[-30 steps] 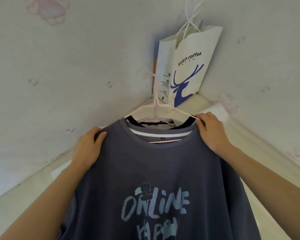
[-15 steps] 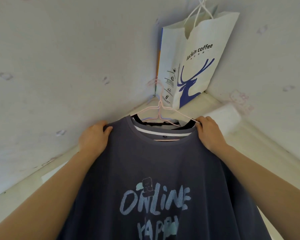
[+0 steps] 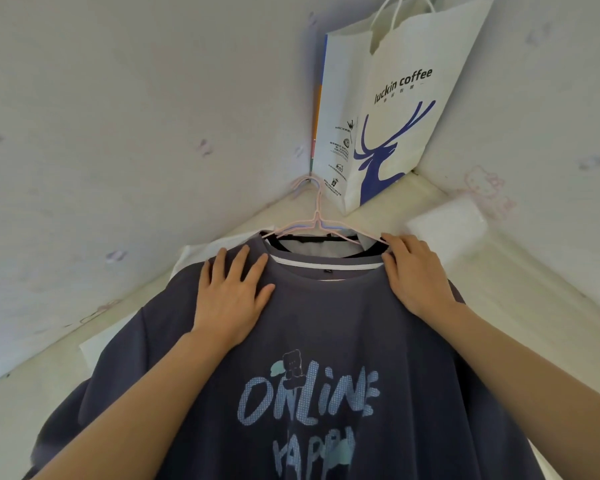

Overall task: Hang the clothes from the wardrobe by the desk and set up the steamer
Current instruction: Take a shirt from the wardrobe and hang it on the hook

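T-shirt [image 3: 326, 341], dark blue-grey, hangs centre frame on pink hanger [image 3: 317, 225], hook caught at wall corner, 12 o'clock. Left hand [image 3: 232, 299] lies flat on left shoulder, fingers spread, likely smoothing fabric. Right hand [image 3: 414, 273] curls over right shoulder beside collar at 2 o'clock, steadying hanger arm. Earlier, left hand gripped shoulder edge; now flattened. Paper bag [image 3: 395, 109] hangs above.
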`<state>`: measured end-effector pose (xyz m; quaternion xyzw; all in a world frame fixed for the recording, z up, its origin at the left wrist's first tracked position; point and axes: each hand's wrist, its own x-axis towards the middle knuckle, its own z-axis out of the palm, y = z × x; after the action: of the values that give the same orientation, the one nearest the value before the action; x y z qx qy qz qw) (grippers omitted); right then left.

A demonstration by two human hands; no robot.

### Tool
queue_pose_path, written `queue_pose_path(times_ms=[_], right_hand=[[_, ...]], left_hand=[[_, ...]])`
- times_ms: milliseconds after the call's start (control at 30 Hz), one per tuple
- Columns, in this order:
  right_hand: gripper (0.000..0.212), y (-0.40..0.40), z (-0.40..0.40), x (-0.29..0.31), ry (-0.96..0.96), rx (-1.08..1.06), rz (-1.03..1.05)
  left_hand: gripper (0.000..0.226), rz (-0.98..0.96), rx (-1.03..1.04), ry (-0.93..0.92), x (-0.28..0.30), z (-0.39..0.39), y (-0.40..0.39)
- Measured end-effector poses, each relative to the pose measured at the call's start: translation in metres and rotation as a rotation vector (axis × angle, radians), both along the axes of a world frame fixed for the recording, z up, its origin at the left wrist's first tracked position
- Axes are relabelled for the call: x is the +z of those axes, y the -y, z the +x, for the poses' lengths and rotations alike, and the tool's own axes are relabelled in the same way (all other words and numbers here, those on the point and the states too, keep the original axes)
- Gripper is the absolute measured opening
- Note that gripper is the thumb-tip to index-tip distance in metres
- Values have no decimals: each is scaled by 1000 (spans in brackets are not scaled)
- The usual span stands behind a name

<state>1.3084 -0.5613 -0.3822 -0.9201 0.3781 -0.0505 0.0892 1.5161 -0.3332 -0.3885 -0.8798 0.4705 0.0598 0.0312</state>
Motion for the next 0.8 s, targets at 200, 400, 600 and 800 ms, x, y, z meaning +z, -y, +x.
queue_pose_path(times_ms=[200,400,600,800], right_hand=[[61,-12,-8,-10,-167,56,-47],[66,-10,-2,-16,-230,61,-33],[62,-16,-11,-3,-245,74,-26],[65,-50,-42,27,-245,124,-2]], left_hand=[[66,42,-1,41,-15,0,3],[62,82,10,50,-22,4,11],[59,138,87,-67,-3,-6,15],[56,63,62,-155,19,-54,-5]])
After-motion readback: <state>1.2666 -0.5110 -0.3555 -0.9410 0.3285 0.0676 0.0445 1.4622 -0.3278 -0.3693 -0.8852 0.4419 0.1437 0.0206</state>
